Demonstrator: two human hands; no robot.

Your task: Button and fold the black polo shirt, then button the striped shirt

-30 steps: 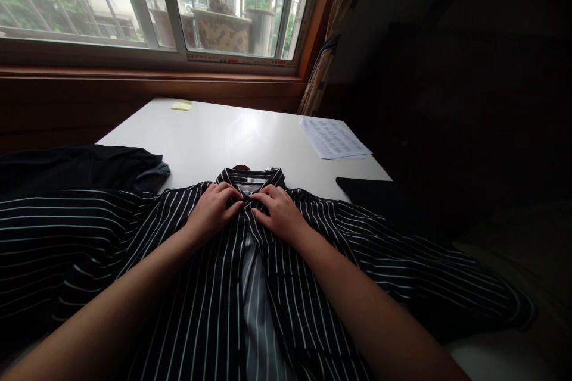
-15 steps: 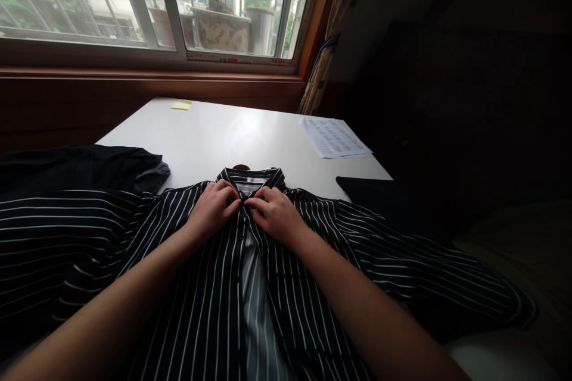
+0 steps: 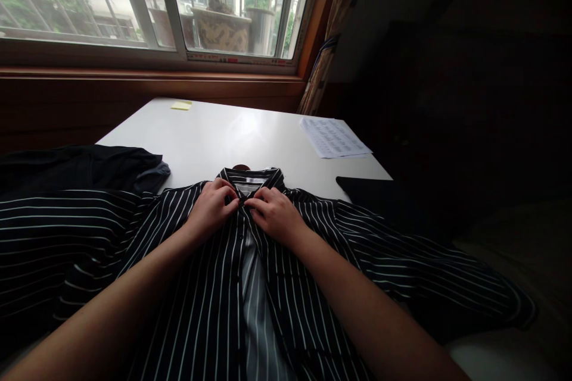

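Note:
A black shirt with thin white stripes [image 3: 187,286] lies spread face up on the white table [image 3: 223,137], its collar pointing towards the window. Its front hangs apart lower down, showing the grey inside. My left hand [image 3: 210,209] pinches the left front edge just below the collar, fingers curled. My right hand [image 3: 274,213] pinches the right front edge beside it. The fingertips of both hands meet at the top of the placket.
A dark garment [image 3: 89,166] lies heaped at the table's left. A printed sheet [image 3: 333,138] rests at the right back corner, a yellow sticky note [image 3: 181,105] at the back. A dark flat object [image 3: 379,193] sits right of the shirt. The window sill runs behind.
Both hands have drawn closer together at the collar, bringing the two front edges of the shirt to meet. The arms have hardly moved.

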